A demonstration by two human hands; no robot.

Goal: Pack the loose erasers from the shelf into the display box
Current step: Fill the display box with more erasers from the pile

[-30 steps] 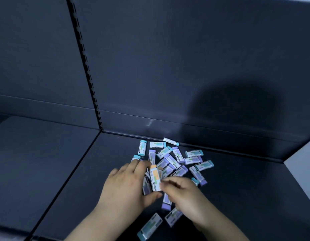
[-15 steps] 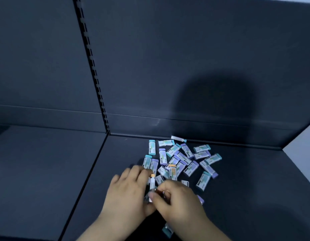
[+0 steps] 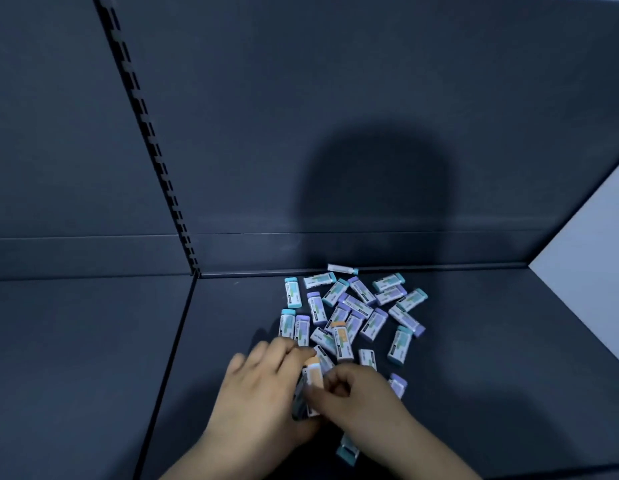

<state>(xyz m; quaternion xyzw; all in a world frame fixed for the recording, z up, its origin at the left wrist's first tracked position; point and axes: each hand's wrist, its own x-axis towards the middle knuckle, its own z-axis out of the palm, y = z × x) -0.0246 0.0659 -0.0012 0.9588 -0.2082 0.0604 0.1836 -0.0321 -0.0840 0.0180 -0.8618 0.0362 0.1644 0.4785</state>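
Orange-tipped eraser [image 3: 313, 374], pinched by the right hand [image 3: 360, 396], should slide flush against the small stack [image 3: 301, 405] the left hand [image 3: 259, 393] cups, while loose erasers [image 3: 353, 310] lie lower-centre on the shelf [image 3: 491, 358].

the left hand [image 3: 263, 389] curls round a stack of erasers [image 3: 313, 377]; the right hand [image 3: 363, 396] pinches its top one, fingers bent.

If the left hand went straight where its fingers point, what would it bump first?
Likely the teal-capped white eraser lying just beyond the left hand, which holds a stack of erasers; depth is unclear.
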